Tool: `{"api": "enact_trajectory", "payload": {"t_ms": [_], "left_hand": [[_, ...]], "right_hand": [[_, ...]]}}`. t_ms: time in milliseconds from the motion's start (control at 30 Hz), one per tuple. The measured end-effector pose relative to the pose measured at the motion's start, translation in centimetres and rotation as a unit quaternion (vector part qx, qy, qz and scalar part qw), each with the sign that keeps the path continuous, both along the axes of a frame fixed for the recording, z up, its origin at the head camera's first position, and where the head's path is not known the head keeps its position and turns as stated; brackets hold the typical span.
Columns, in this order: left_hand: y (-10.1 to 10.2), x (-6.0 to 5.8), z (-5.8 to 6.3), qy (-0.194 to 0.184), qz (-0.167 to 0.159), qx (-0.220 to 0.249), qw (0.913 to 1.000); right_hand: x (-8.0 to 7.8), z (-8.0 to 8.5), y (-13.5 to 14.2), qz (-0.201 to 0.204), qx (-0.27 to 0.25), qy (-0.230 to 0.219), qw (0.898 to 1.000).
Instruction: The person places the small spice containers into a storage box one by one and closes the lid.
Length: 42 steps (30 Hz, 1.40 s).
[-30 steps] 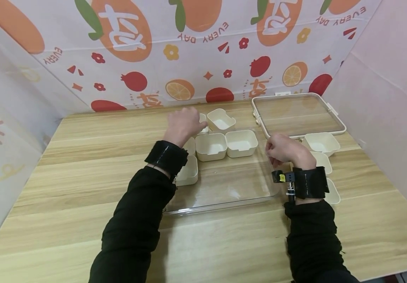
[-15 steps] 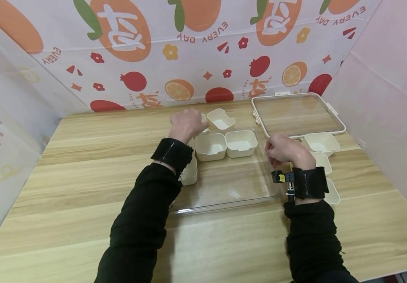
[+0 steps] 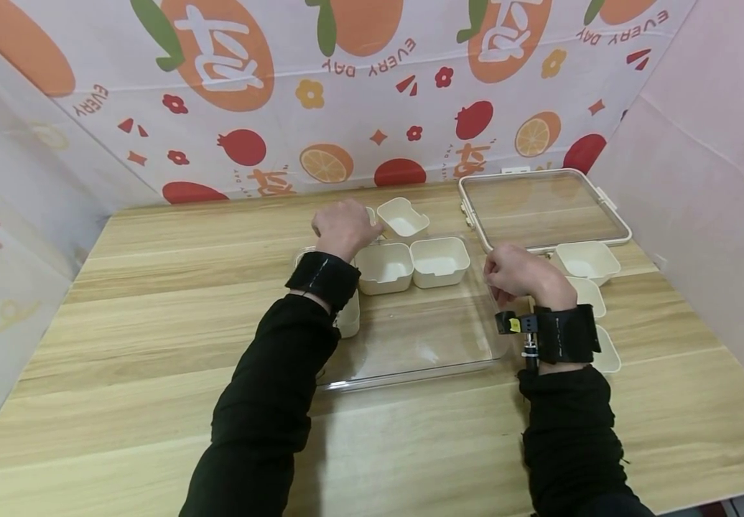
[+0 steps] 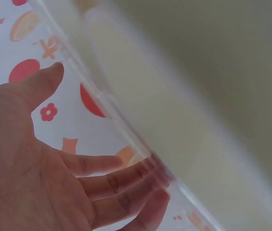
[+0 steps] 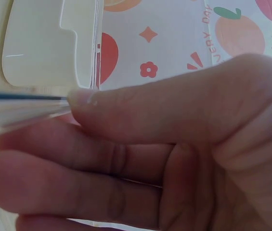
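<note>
A clear plastic box (image 3: 420, 348) lies on the table between the two hands. Cream bins (image 3: 385, 269) line its far side, and another bin (image 3: 350, 316) inside it is partly covered by the left sleeve. At the far edge, my left hand (image 3: 346, 228) has its thumb apart and its fingers loosely bent. In the left wrist view its fingertips appear to touch the clear wall (image 4: 114, 113), with a blurred cream bin (image 4: 174, 134) behind that wall. My right hand (image 3: 519, 274) pinches the box's right rim between thumb and fingers.
A clear lid with a cream frame (image 3: 543, 212) lies at the back right. Several loose cream bins (image 3: 587, 260) stand right of the right hand. Behind the box stands another cream bin (image 3: 404, 217), with one more partly hidden by the left hand. A printed cloth (image 3: 346, 115) hangs behind.
My left hand and forearm have shifted slightly to the right along the box's far edge. My right hand keeps its place on the rim.
</note>
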State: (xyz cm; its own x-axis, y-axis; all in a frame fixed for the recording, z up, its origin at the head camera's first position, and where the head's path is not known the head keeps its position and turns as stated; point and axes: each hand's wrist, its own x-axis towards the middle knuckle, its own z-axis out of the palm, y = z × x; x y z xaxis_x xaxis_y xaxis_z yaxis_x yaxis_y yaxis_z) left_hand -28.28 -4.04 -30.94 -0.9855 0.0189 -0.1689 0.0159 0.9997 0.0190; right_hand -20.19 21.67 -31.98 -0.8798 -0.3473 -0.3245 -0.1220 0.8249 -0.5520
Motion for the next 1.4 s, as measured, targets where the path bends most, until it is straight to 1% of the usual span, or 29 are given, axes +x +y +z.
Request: {"api": "enact_trajectory", "payload": {"t_ms": [100,233,533,767,1000,1133,1300,1400], "left_hand": [[0.09,-0.12,-0.37,-0.002,0.006,-0.003,1.0],[0.0,-0.27,-0.68,-0.005,0.006,-0.008,0.9999],[-0.29,-0.45,-0.69,0.007,0.006,0.004,1.0],[-0.59,-0.37,-0.71,0.013,0.01,0.018,0.9997],[-0.64,-0.57,-0.76,0.01,0.017,-0.01,0.9997],[-0.59,-0.62,-0.76,0.006,0.018,-0.012,0.9997],[-0.48,-0.59,-0.71,0.013,0.016,-0.011,0.9997],[-0.43,-0.59,-0.72,0.015,0.01,-0.017,0.9997]], "right_hand": [[-0.09,-0.04,0.0,-0.001,0.0,-0.002,1.0],[-0.12,-0.13,-0.02,-0.002,-0.002,-0.004,1.0],[-0.06,-0.02,0.0,-0.003,-0.002,-0.007,1.0],[-0.09,-0.01,-0.1,0.007,0.005,0.002,1.0],[-0.17,-0.06,-0.06,0.008,0.006,0.001,1.0],[-0.15,0.04,-0.05,0.008,0.001,-0.002,1.0],[-0.01,0.35,-0.05,0.015,-0.013,0.004,1.0],[-0.05,0.37,-0.04,0.014,-0.009,0.003,1.0]]}}
